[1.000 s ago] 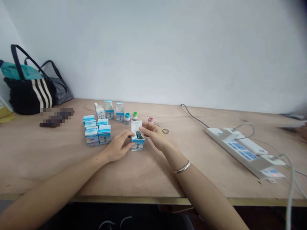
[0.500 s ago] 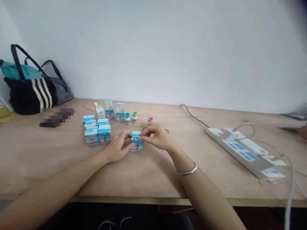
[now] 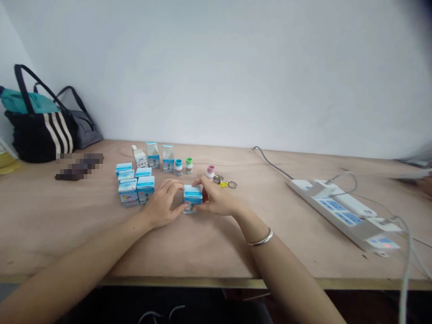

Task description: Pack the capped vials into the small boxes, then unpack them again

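Note:
A small blue-and-white carton [image 3: 193, 194] stands on the table in front of me, its top flap lying flat. My left hand [image 3: 164, 203] grips it from the left, thumb at the front lower corner. From the other side my right hand [image 3: 218, 198] holds it, thumb low at the front and fingers around the back edge. Just left of my left hand stand several similar cartons, among them a front one [image 3: 146, 189]. Beyond the hands are small bottles with a blue cap [image 3: 178, 167], a green cap [image 3: 189, 165] and a pink cap [image 3: 210, 172].
Open-topped cartons [image 3: 168, 158] stand at the back. Keyrings with a yellow tag [image 3: 224, 184] lie by the pink-capped bottle. A white power strip [image 3: 340, 211] with cables occupies the right side. Bags [image 3: 40, 130] sit far left. Another person's hand [image 3: 425, 183] shows at the right edge.
The carton's top, partly raised before, now lies flat. My right hand has come down from above the top to the carton's right side, uncovering the pink-capped bottle and keyrings.

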### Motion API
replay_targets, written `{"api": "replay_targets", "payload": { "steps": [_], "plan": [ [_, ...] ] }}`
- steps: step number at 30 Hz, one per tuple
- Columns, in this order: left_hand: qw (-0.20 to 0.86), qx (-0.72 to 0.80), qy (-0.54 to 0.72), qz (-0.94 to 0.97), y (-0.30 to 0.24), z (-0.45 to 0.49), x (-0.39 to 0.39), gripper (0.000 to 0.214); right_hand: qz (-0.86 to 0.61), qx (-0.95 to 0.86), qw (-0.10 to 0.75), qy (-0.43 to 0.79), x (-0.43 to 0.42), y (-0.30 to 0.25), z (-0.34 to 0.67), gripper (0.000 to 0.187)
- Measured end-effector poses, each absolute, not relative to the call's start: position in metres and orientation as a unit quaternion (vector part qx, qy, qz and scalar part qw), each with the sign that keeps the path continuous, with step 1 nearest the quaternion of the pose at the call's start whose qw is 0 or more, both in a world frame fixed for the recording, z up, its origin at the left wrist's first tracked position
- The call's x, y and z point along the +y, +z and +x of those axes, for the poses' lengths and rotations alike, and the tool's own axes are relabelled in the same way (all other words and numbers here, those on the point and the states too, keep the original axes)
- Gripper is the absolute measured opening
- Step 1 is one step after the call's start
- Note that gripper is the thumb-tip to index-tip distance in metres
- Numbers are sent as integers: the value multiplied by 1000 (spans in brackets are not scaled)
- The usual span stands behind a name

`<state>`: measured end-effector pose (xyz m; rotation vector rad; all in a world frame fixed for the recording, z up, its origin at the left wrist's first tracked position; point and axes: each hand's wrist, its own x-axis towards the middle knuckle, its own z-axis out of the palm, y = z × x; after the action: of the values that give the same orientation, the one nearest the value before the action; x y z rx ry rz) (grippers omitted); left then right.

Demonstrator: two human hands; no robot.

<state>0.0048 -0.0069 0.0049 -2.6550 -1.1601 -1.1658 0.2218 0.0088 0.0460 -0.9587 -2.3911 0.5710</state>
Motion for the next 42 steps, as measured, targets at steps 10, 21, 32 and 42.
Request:
{"api": "replay_targets", "payload": {
  "steps": [10, 21, 32, 42],
  "plan": [
    [214, -557, -222, -771, 23, -29, -5, 52, -390, -818, 377, 191, 39, 29, 185, 49],
    [214, -590, -193, -754, 14, -27, -8, 62, -353, -804, 444, 181, 111, 40, 83, 47],
    [196, -592, -182, -760, 15, -26, -9, 63, -317, -834, 335, 303, 140, 33, 54, 30],
    [205, -615, -150, -747, 18, -23, -11, 62, -333, -846, 337, 247, 152, 48, 31, 40]
  ]
}}
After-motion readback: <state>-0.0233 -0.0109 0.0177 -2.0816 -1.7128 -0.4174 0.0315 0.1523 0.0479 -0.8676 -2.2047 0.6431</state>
